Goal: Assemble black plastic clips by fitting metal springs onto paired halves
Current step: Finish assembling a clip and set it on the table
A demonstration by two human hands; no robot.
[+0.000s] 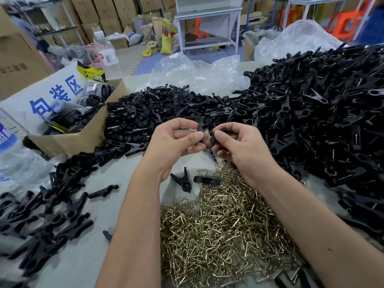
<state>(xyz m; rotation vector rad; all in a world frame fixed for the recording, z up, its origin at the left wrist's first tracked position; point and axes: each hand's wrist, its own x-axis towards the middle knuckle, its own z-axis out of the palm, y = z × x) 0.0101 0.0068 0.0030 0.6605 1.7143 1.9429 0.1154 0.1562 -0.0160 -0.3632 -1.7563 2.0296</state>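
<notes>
**Two hands joining black clip halves above a heap of springs**

At centre frame, the left hand point(174, 140) and the right hand point(239, 144) meet over the desk point(128, 169). Each hand has its fingers curled and its thumb pressed down, pinching a black clip half point(201, 126); the pieces touch between the two thumbs, and how they interlock is hidden by the fingers. Directly below the hands, filling the lower centre of the frame, lies a pile of brass-coloured metal springs point(224, 225). Just above that pile, between the forearms, rest one assembled clip point(182, 180) and a loose half point(206, 180), near each other. A heap of unassembled black halves point(158, 109) spreads across the middle of the frame behind the hands. A larger mound of finished clips point(315, 113), with springs visible in them, occupies the right side. More black clips point(47, 221) lie scattered at lower left. An open cardboard box point(83, 138) stands at left, and crumpled clear plastic bags point(197, 71) lie at upper centre.
</notes>
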